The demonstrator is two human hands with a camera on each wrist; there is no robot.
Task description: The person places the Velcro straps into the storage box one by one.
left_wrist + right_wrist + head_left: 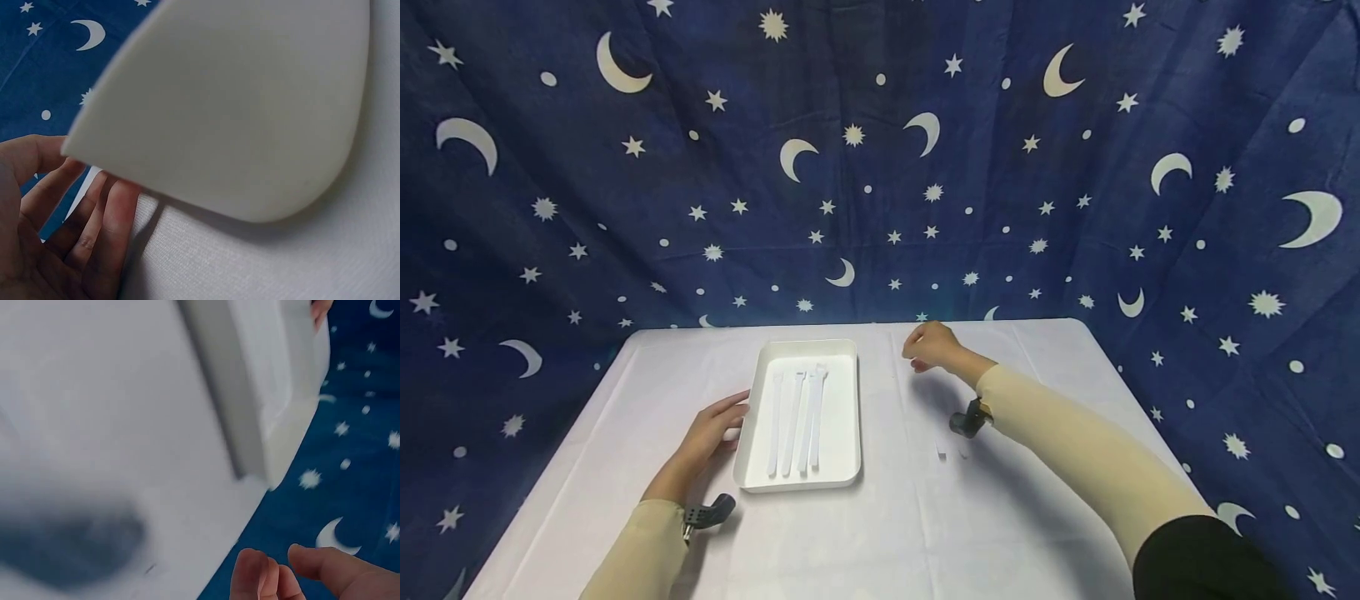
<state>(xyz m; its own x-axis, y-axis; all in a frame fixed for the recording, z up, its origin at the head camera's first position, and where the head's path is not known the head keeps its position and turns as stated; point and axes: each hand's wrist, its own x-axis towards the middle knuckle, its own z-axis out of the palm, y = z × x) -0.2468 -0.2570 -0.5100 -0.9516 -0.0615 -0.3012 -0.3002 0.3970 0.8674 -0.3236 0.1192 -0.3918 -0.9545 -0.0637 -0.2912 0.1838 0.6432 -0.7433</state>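
Note:
A white rectangular tray [844, 417] lies on the white tablecloth, left of the middle. Several long white plastic utensils [793, 421] lie side by side in it, pointing away from me. My left hand [711, 429] rests with straight fingers against the tray's left wall; in the left wrist view the fingers [119, 219] touch the tray [237, 106] from below its edge. My right hand [925, 348] hovers over the cloth to the right of the tray's far corner, fingers loosely curled, nothing seen in it. In the blurred right wrist view the right hand [294, 575] is apart from the tray [275, 381].
The table [925, 517] carries a white cloth with two tiny white scraps [942, 454] near my right forearm. A dark blue backdrop with moons and stars [880, 167] hangs behind and around the table. Small black cameras sit on both wrists [966, 421].

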